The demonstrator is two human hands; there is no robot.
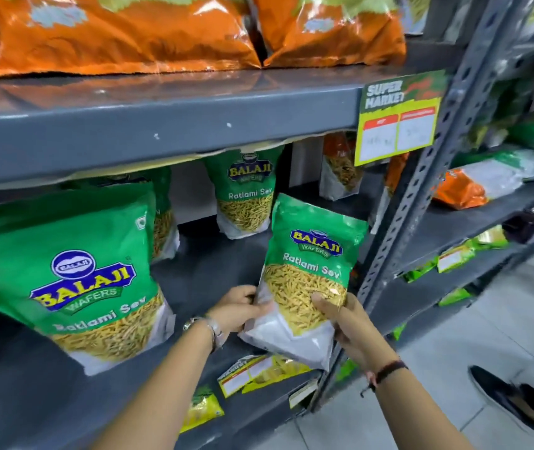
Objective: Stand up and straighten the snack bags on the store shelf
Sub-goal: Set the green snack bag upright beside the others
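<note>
Bare forearms, no sleeves: a silver watch and bangle (208, 329) ring the left wrist, a dark thread band (389, 371) the right

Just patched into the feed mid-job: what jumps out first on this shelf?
The green Ratlami Sev bag near the middle shelf's front right, gripped low on both sides by the left hand and right hand, leaning slightly. A larger green bag fills the left foreground. Orange bags line the top shelf, beside a yellow Super Market price tag on its right edge.
</note>
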